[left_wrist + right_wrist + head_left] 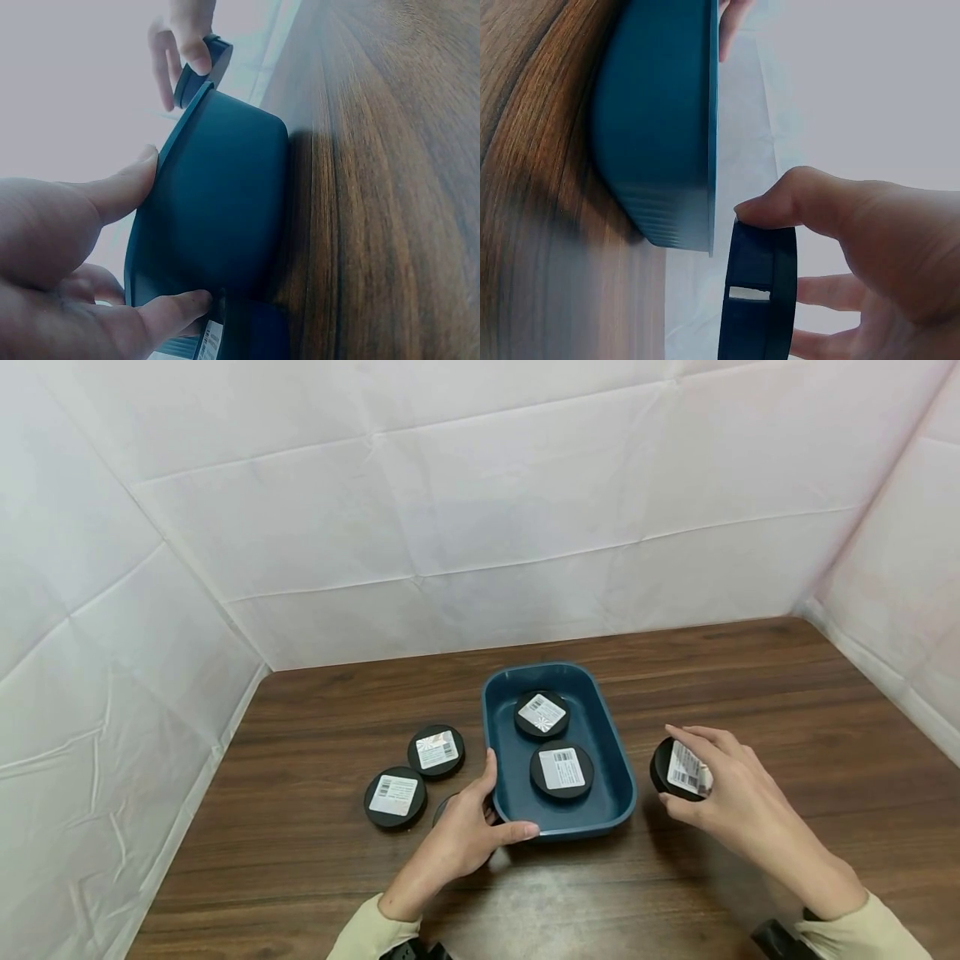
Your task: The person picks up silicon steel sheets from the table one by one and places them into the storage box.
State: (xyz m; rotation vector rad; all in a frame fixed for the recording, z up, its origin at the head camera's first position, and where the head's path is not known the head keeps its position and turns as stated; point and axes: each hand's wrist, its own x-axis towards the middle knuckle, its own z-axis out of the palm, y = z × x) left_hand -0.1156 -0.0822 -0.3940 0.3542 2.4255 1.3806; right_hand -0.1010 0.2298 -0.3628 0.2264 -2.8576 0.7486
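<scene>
A blue plastic tray stands on the wooden table. Two round, flat black containers with white barcode labels lie in it, one container towards the far end and another nearer. My left hand grips the tray's near left corner, thumb at the front rim and fingers along the left side. To the tray's right, my right hand holds a similar black container by its edge between thumb and fingers. In the wrist views it is raised off the table, roughly at rim height.
Left of the tray, two more labelled black containers lie on the table, one slightly behind the other. Another container is mostly hidden by the left hand. White sheeting walls the table's back and sides.
</scene>
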